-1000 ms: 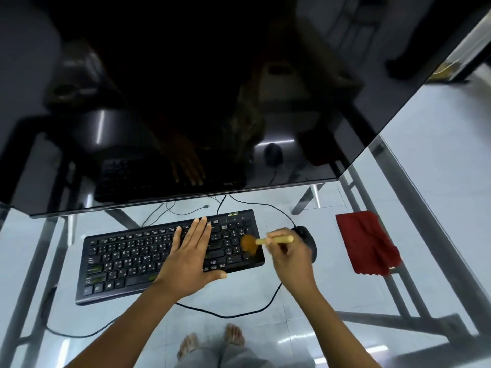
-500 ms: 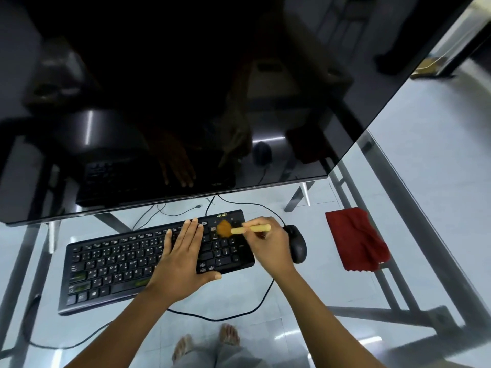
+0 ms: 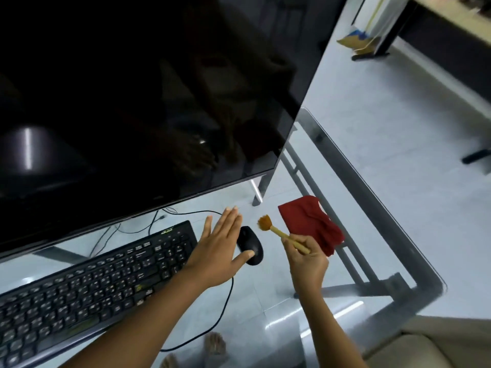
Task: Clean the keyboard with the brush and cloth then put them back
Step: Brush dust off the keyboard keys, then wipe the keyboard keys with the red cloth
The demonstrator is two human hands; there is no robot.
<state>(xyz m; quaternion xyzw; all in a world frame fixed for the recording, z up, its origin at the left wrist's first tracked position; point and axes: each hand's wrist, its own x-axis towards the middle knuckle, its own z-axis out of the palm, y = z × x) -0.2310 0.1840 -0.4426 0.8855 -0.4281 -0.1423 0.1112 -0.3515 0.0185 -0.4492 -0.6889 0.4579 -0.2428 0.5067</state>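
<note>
A glass tabletop over pale floor tiles carries everything I see, under a big dark monitor. My right hand is closed around the wooden handle of the brush, bristles pointing to 11 o'clock, raised just beside the red cloth. My left hand is spread wide and flat, its thumb touching the black mouse. The keyboard lies at 8 o'clock from that hand.

The keyboard runs off the left edge, and the left hand partly covers the mouse.
</note>
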